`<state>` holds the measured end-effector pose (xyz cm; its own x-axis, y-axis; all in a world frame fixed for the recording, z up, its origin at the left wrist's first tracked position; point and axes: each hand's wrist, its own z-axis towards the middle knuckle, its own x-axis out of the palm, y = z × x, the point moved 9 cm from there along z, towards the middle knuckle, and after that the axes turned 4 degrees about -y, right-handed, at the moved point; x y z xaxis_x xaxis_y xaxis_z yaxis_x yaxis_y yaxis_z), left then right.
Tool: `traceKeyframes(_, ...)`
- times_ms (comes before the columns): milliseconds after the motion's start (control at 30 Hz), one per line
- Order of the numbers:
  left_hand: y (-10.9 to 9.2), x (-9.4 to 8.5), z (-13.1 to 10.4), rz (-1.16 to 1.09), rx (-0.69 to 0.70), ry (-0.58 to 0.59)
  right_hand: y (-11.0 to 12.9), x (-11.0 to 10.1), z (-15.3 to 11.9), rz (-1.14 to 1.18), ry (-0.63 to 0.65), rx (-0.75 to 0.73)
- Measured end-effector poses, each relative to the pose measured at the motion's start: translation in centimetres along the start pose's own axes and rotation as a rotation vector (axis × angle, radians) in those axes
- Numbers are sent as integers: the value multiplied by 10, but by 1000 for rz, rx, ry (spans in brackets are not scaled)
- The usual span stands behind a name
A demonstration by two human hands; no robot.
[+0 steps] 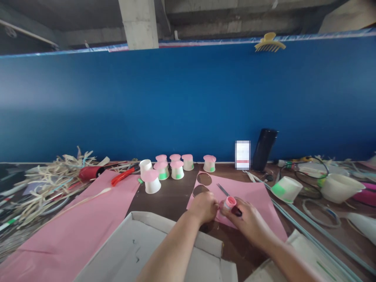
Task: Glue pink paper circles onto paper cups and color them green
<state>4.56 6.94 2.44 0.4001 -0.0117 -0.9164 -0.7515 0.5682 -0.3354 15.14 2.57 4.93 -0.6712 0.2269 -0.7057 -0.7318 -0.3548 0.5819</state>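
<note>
My right hand [246, 217] is wrapped round a small open-topped bottle [230, 202] with a pink neck, held over a pink paper sheet [252, 190]. Fingers closed, my left hand [205, 206] is right beside the bottle; what it pinches, if anything, is hidden. Scissors [223, 190] lie on the sheet, blades pointing away, their dark handle partly behind the bottle and my right hand. Round holes are cut in the sheet's left side. Several upturned paper cups [153, 186] with pink paper discs on top stand beyond my left hand, some with green patches.
A large pink sheet [88, 211] and a grey-white open box [152, 235] lie at left and front. Tangled strips [58, 176] fill the far left. A black cylinder [264, 149] leans against the blue wall. Cups [287, 189], cables and pale tubes [320, 231] lie right.
</note>
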Motion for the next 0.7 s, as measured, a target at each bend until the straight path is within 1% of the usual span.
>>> traceKeyframes(133, 0, -1, -1, -6, 0, -7, 0, 7, 0, 6, 85, 30)
traceKeyframes(267, 1, 0, -1, -17, -1, 0, 1, 7, -2, -4, 141, -10)
traceKeyframes(467, 4, 3, 2, -31, -14, 10, 6, 2, -6, -1, 152, -90)
traceKeyframes(633, 4, 3, 2, -31, -17, 13, 11, -1, -8, -29, 157, -104)
traceKeyframes(700, 4, 2, 2, -27, -15, 10, 10, -2, -7, -45, 145, -89)
